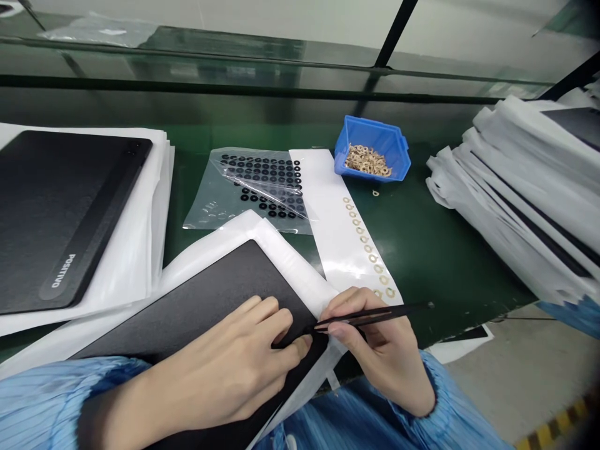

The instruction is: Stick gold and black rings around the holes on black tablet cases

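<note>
A dark flat panel (201,300) lies at an angle on white wrapping sheet (281,247) in front of me. My left hand (239,356) rests on it, fingers curled and bunched near its right edge. Whatever lies under those fingertips is hidden. In my right hand (375,350) a pair of black tweezers (379,312) is pinched, the tips pointing left and meeting the panel beside my left fingers. I cannot make out anything between the tips. Just beyond, a white strip (332,231) carries a row of small tan rings (364,239).
A clear film (201,209) bears rows of black rings (269,172). Behind the strip stands a blue bin (398,159) of tan rings. A black POSITIVO cover (70,206) lies on stacked sheets at left. Another wrapped stack (515,187) sits right, near the bench's edge.
</note>
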The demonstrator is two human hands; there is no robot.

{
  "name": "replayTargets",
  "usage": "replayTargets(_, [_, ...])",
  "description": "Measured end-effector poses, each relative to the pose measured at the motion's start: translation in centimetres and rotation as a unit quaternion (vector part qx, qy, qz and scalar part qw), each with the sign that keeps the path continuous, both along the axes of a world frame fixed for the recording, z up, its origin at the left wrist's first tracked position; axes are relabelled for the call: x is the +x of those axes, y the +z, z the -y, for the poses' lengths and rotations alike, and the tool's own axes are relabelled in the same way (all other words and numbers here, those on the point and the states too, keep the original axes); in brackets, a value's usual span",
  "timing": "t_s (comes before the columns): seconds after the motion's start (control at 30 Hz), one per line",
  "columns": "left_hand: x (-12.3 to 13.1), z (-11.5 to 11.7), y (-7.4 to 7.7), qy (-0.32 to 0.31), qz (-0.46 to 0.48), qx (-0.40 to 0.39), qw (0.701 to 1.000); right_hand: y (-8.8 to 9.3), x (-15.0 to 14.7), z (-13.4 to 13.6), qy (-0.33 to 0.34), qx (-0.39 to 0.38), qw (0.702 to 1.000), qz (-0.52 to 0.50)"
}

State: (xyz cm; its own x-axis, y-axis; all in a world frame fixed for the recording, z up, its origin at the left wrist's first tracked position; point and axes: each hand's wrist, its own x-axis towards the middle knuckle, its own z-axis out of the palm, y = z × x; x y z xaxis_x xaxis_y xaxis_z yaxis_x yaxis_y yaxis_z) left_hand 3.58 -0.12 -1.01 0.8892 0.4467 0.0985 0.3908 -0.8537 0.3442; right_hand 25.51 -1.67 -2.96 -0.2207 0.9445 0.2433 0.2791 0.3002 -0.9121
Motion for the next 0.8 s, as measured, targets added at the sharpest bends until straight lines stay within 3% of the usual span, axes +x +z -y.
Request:
replayTargets(0.3, [0.0, 0.1, -0.1, 0.006, 0.061, 0.006, 0.998, 0.3, -0.4, 0.5, -0.012, -0.001, 1.000, -0.016])
replayTargets(0.47, [0.2, 0.2, -0.4, 0.034, 0.087, 0.000, 0.996, 2.4, 0.7, -0.4, 0.016, -0.011, 0.999, -0.028])
replayTargets(0.57, [0.2, 0.3, -0.4, 0.034, 0.074, 0.026, 0.996, 4.4, 0.0, -3.3, 0.034, 0.025, 0.999, 0.027])
replayTargets(0.67, [0.2, 0.4, -0.3, 0.034, 0.049, 0.047, 0.997, 5.6, -2.8, -7.7, 0.075, 0.041, 0.995, 0.045])
replayTargets(0.8, [0.3, 0.2, -0.1, 0.035, 0.028, 0.071, 0.996, 5.1, -8.4, -13.7, 0.128, 0.084, 0.985, 0.075])
